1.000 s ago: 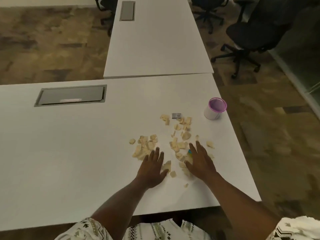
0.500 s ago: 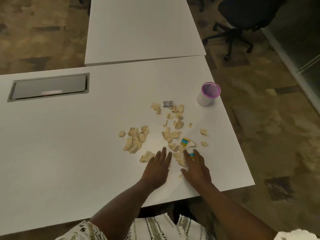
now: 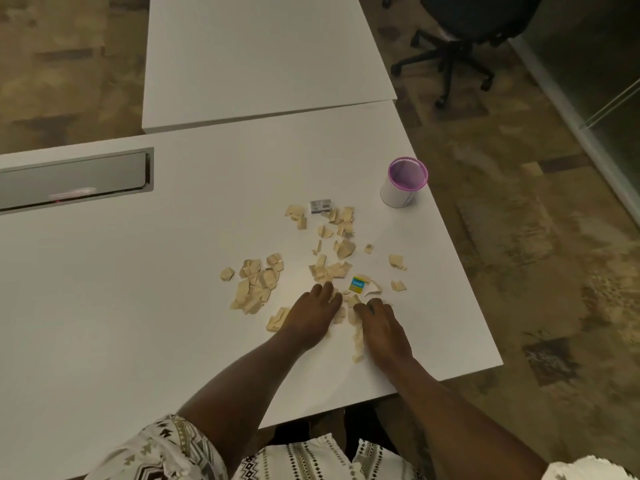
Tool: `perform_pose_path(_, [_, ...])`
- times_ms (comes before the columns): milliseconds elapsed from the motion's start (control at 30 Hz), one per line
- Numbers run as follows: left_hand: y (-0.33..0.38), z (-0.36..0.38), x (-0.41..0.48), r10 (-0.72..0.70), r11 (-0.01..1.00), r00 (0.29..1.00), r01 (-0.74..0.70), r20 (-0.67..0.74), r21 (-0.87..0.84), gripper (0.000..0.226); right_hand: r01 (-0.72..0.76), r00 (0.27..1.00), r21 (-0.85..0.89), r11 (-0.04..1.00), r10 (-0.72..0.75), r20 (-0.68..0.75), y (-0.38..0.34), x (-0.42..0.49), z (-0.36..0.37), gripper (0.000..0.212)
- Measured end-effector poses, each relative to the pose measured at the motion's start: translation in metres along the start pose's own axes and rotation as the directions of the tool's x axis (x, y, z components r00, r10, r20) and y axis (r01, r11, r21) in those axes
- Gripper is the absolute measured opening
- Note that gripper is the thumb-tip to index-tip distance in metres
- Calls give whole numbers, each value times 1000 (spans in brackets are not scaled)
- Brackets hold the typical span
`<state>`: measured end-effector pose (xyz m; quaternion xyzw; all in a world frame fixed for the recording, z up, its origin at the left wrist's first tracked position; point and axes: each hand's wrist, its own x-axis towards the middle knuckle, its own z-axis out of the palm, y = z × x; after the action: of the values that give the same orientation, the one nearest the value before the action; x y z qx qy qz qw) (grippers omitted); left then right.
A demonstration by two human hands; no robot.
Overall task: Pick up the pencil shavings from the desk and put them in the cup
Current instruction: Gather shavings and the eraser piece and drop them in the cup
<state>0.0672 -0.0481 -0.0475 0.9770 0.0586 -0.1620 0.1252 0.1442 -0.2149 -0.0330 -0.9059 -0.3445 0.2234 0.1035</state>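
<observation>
Pale tan pencil shavings lie scattered over the right half of the white desk, in loose clusters. A white cup with a purple rim stands upright near the desk's right edge, beyond the shavings. My left hand lies palm down on the desk, fingers together, resting on shavings. My right hand lies beside it with curled fingers pressing on a small heap of shavings between the two hands. Whether either hand grips any shavings is hidden.
A small grey box and a small blue-and-yellow piece lie among the shavings. A grey cable hatch sits at the desk's left. A second white desk adjoins behind. A black office chair stands at the back right.
Both hands have slid back toward the desk's near edge, dragging shavings into a heap between them. The blue-and-yellow piece, earlier under the right hand, now lies uncovered.
</observation>
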Motion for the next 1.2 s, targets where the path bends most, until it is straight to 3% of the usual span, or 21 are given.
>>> perform_pose_path(167, [-1,-3,6,41,999,998,-42,-50,-15,47,-32,998,36,999,34,-54,11,7,-8,38])
perform_pose_path(500, [-4,-12,18,81,995,992,-87,-97,-52,20,-116,978,305,945,162,-129,17,27,-26,19])
perform_pose_path(733, [0,-10,21,-118,973,988,94,-103,-211,14,-164,960,466,869,249,-126,21,41,-37,21])
perform_pose_path(833, [4,-13,23,-290,889,950,223,-115,-400,17,-193,952,527,827,289,-104,23,45,-45,20])
perform_pose_path(933, [7,-20,25,-464,732,880,314,-105,-605,18,-235,941,603,762,335,-56,26,51,-52,19])
perform_pose_path(1067, [10,-33,27,-604,569,789,329,-111,-753,16,-264,916,758,596,402,3,25,61,-65,19])
perform_pose_path(1200, [12,-59,43,-676,359,737,308,-18,-881,12,-251,888,869,426,458,32,27,82,-86,19])
